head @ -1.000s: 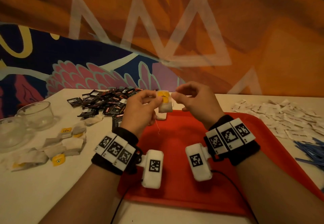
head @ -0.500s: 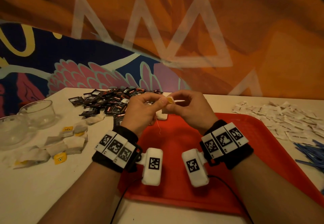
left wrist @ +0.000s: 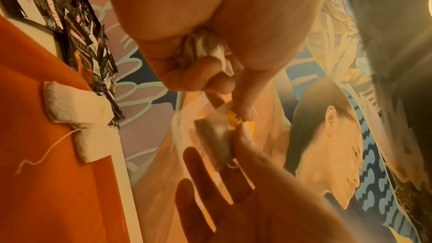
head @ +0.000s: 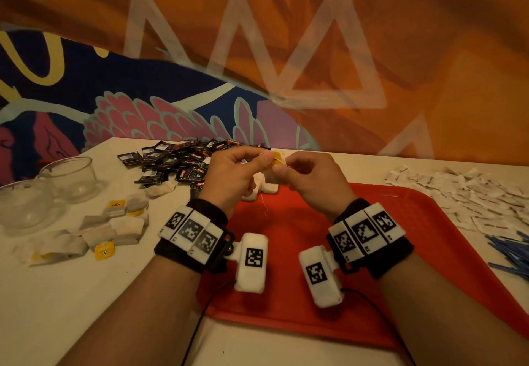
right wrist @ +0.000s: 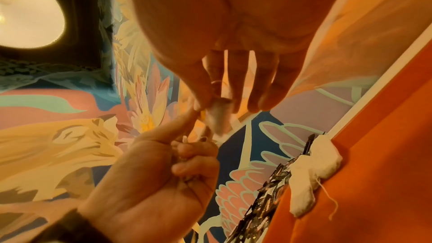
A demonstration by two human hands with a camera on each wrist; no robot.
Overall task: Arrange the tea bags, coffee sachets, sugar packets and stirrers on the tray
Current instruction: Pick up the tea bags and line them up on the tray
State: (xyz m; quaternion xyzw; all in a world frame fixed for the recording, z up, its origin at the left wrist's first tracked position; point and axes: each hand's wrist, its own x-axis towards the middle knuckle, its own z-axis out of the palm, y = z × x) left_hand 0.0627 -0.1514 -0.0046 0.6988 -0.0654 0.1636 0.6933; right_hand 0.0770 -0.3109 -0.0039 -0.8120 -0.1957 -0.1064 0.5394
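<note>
Nearest the camera, the two forearms reached forward over the red tray (head: 429,239), which lay on the pale worktop (head: 71,308). Above its far part the left hand (head: 234,176) and the right hand (head: 309,179) were brought together, fingertips nearly meeting, both pinching one tea bag (left wrist: 215,141) by its yellow tag (head: 277,157); the left wrist view showed the pouch hanging between the two thumbs, and more bunched paper was clenched in the left hand's curled fingers, though whether that was a second bag could not be told. A loop of string lay round a finger of the right hand. Just beyond the hands, two tea bags (head: 264,188) lay already on the tray's far edge, touching each other, a loose thread trailing from them. To the left on the worktop sat the heap of remaining tea bags (head: 114,228) beside two glass bowls (head: 68,176); farther back lay the dark coffee sachets (head: 183,162), and to the right the white sugar packets (head: 472,194) and blue stirrers (head: 512,251), none of them on the tray. The step in hand seemed to be tidying this bag's string and tag before laying it down, with the task barely begun. The next move likely called for setting it beside the two placed bags, keeping the thread tucked.
</note>
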